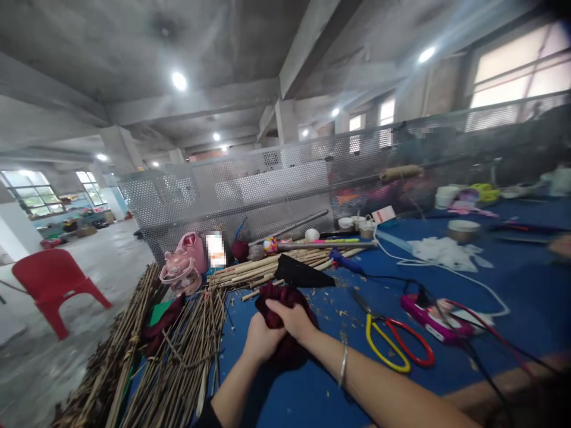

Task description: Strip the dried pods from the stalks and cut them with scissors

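A bundle of dark maroon cloth point(288, 351) is gathered in both hands above the blue table. My left hand point(263, 337) grips its near left side with bent fingers. Over the top, my right hand point(294, 321) has its thumb pressed on the cloth and its other fingers curled into it. The hands touch or nearly touch each other, and some fingertips are hidden in the folds. To the right lie scissors point(379, 333) with one yellow and one red handle. A black piece of cloth point(303, 272) rests just beyond the bundle.
Thin brown twigs point(178, 362) cover the table's left side, with pale sticks point(250, 270) behind. A pink basket point(181, 276) and a phone point(216, 249) stand by the perforated metal screen point(232, 196). On the right are a magenta power strip point(435, 321), cables and white gloves point(446, 252).
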`<state>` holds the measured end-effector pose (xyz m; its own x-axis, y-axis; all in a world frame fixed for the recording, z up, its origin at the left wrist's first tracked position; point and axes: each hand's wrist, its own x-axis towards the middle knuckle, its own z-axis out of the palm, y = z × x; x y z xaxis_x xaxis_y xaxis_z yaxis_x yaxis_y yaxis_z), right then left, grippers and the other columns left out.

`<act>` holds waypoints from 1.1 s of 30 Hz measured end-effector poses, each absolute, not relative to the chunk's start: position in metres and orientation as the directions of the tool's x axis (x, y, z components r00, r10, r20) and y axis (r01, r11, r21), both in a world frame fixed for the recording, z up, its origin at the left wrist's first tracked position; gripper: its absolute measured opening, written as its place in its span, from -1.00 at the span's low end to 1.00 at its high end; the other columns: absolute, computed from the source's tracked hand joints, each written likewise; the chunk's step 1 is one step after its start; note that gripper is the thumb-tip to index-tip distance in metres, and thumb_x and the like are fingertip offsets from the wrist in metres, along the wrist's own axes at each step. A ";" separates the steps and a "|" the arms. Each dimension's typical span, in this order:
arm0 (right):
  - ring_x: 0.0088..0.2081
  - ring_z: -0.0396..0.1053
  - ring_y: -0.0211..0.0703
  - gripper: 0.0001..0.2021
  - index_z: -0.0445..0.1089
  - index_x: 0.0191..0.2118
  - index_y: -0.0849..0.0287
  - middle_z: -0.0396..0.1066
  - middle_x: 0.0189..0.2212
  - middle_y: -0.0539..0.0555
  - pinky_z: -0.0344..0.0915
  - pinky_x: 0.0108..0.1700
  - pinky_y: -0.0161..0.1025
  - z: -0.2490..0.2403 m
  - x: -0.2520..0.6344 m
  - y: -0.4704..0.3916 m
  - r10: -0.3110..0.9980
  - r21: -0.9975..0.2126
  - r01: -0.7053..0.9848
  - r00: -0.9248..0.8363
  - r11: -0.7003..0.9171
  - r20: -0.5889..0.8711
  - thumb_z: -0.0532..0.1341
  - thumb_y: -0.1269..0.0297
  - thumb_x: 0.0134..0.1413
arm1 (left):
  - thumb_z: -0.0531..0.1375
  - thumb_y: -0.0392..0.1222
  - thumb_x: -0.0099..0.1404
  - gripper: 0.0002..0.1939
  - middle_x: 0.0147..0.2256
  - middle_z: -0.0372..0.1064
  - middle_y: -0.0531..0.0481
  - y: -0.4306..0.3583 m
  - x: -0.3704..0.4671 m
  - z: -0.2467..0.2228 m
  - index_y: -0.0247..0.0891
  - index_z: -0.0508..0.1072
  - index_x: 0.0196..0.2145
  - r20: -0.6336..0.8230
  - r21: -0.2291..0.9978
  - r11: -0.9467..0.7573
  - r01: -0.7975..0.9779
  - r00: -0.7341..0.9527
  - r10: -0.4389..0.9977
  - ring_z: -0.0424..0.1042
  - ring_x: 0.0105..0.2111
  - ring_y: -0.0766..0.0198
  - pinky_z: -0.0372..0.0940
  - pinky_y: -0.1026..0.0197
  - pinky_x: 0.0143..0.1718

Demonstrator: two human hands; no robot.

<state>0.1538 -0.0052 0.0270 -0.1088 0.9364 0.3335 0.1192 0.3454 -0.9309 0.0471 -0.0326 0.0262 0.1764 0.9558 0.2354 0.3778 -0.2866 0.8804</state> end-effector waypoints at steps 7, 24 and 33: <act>-0.37 0.49 -0.06 -0.73 0.44 -0.42 0.22 0.54 -0.44 0.13 0.39 -0.32 -0.16 0.068 0.204 -0.011 0.994 -0.917 -0.400 -0.103 0.000 0.045 0.15 0.12 0.02 | 0.27 -0.33 -0.10 -0.72 -0.31 0.46 -0.04 -0.055 0.000 0.040 -0.36 0.48 -0.33 0.139 0.917 -0.263 0.300 0.379 0.915 0.38 -0.26 0.15 0.26 0.17 -0.14; -0.42 0.42 -0.24 -0.80 0.36 -0.26 0.11 0.51 -0.39 0.03 0.33 -0.49 -0.35 0.090 0.256 0.020 0.996 -0.895 -0.436 -0.037 -0.095 -0.087 0.04 0.18 0.17 | 0.29 -0.16 -0.03 -0.63 -0.27 0.50 -0.11 -0.053 0.010 0.021 -0.37 0.50 -0.23 0.217 0.944 -0.204 0.260 -0.020 0.976 0.43 -0.20 0.07 0.29 0.09 -0.10; -0.14 0.35 -0.07 -0.39 0.29 -0.03 0.11 0.44 -0.16 0.06 0.25 -0.04 -0.13 0.024 0.206 -0.046 0.970 -1.000 -0.007 -0.243 -0.001 0.001 0.34 0.41 -0.37 | 0.27 -0.02 0.02 -0.55 -0.24 0.48 -0.20 -0.058 0.062 0.016 -0.40 0.46 -0.19 0.190 0.981 -0.184 0.064 -0.095 0.977 0.45 -0.22 0.06 0.31 0.13 -0.17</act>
